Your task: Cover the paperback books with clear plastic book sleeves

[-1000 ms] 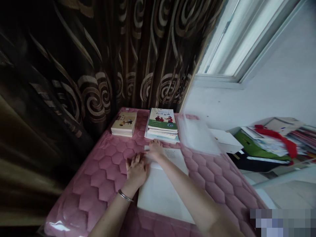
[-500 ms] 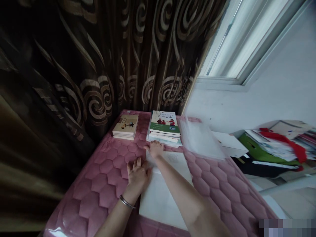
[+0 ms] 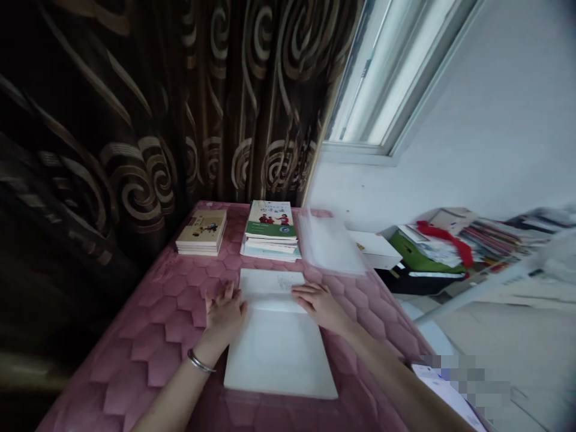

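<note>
An open book (image 3: 279, 354) with pale, mostly blank pages lies flat on the pink table cover, a crease running across it and a small block of print near its far edge. My left hand (image 3: 225, 315), with a bracelet on the wrist, rests at the book's left edge with fingers spread and the thumb side by the page. On the opposite side, my right hand (image 3: 321, 306) lies with fingers stretched out over the right edge of the far page, near the print. Neither hand grips anything.
Behind the book stand a stack of tan-covered books (image 3: 202, 232) and a stack with a green-and-white cover (image 3: 271, 223). Translucent plastic sheets (image 3: 333, 243) lie at the back right. A white box (image 3: 375, 249) and piled papers sit beyond the table (image 3: 153, 342). A phone-like device (image 3: 443, 390) is at lower right.
My right hand has moved from the book's far left corner across to its right edge. My left hand stays by the left edge. The view has swung to the right.
</note>
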{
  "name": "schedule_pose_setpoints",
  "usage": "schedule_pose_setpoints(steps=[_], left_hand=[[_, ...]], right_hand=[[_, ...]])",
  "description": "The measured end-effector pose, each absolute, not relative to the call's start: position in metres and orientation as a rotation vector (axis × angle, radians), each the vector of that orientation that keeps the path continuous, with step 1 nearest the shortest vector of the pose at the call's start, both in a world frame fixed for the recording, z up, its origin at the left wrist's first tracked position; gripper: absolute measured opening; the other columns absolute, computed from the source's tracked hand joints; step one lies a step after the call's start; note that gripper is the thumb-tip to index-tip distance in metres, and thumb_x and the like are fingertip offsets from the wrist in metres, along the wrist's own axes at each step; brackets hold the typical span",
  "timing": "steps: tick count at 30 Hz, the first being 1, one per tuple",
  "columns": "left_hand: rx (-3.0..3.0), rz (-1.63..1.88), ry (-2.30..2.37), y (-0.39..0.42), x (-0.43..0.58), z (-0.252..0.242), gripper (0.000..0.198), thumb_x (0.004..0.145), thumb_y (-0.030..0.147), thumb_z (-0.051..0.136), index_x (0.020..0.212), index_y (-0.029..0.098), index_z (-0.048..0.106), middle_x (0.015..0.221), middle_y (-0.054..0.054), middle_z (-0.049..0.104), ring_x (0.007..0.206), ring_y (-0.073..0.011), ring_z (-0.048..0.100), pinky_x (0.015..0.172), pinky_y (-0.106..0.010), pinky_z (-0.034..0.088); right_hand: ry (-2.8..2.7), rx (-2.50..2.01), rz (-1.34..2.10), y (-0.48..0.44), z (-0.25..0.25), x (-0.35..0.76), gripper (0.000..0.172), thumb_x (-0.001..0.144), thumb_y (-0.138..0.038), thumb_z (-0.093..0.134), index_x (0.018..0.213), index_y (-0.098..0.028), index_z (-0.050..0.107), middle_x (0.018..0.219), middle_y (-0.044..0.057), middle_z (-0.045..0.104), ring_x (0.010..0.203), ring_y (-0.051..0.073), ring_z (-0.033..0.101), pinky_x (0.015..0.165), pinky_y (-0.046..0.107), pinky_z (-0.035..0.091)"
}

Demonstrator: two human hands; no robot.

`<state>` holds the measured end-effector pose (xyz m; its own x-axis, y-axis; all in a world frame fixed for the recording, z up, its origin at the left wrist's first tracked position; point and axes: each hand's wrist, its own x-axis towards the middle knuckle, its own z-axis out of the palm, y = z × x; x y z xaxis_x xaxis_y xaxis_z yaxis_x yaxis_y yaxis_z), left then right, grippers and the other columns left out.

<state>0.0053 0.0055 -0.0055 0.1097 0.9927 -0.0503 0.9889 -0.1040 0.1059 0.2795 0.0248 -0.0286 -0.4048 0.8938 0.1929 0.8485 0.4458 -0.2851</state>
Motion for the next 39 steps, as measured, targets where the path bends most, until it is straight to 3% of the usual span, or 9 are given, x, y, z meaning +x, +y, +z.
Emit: schedule_pose_setpoints(steps=[6,11,16,21,25,31,39], left_hand=[[2.398,-0.041,1.938,0.012,0.049,-0.002,0.046,0.091,0.018,0.036,0.134,0.01,0.05,0.151,-0.018,0.032,0.141,-0.0296,0.028,0.113,-0.063,0.003],[2.519,0.159,1.567,0.014,0.117,-0.013,0.046,0.094,0.026,0.035,0.135,0.012,0.05,0.146,-0.015,0.043,0.136,-0.0258,0.038,0.115,-0.048,0.02],[2.49,0.272,1.572,0.013,0.145,-0.022,0.049,0.093,0.034,0.038,0.134,0.01,0.051,0.147,-0.018,0.04,0.136,-0.0303,0.036,0.112,-0.048,0.028],[2.465,0.318,1.598,0.012,0.145,-0.027,0.043,0.094,0.035,0.038,0.131,0.022,0.056,0.148,-0.013,0.04,0.136,-0.0302,0.035,0.111,-0.05,0.026],[2.447,0.315,1.592,0.013,0.145,-0.026,0.043,0.092,0.035,0.04,0.128,0.022,0.058,0.148,-0.013,0.039,0.137,-0.0291,0.034,0.112,-0.05,0.024],[2.433,0.262,1.554,0.013,0.144,-0.018,0.043,0.092,0.035,0.037,0.128,0.024,0.058,0.147,-0.011,0.04,0.137,-0.029,0.033,0.112,-0.05,0.023],[2.415,0.273,1.552,0.012,0.141,-0.019,0.042,0.093,0.039,0.037,0.128,0.028,0.057,0.148,-0.009,0.039,0.137,-0.0274,0.033,0.113,-0.047,0.022]], right_hand=[[-2.311,-1.45,0.264,0.018,-0.044,0.28,0.039,0.099,-0.03,0.033,0.113,-0.026,0.068,0.123,0.003,0.066,0.118,0.023,0.055,0.102,0.048,0.034],[-2.22,-1.338,0.504,0.025,-0.039,0.285,0.035,0.095,-0.029,0.038,0.103,-0.025,0.072,0.119,0.004,0.068,0.115,0.021,0.058,0.101,0.041,0.04],[-1.992,-1.492,0.669,0.043,-0.031,0.306,0.021,0.082,-0.024,0.056,0.094,-0.022,0.073,0.1,0.004,0.074,0.093,0.02,0.067,0.088,0.032,0.049],[-1.858,-1.705,0.623,0.063,-0.035,0.309,0.006,0.07,-0.023,0.069,0.073,-0.017,0.068,0.076,0.003,0.071,0.07,0.016,0.064,0.066,0.025,0.048],[-1.83,-1.826,0.582,0.07,-0.033,0.302,0.011,0.068,-0.023,0.073,0.068,-0.016,0.065,0.073,0.002,0.069,0.067,0.014,0.061,0.06,0.022,0.041],[-1.752,-2.087,0.49,0.084,-0.023,0.296,0.021,0.072,-0.037,0.073,0.072,-0.017,0.067,0.079,0.004,0.071,0.073,0.017,0.062,0.061,0.025,0.039],[-1.612,-2.362,0.388,0.101,-0.017,0.288,0.049,0.077,-0.057,0.063,0.098,-0.013,0.069,0.102,0.021,0.07,0.098,0.033,0.065,0.072,0.034,0.047]])
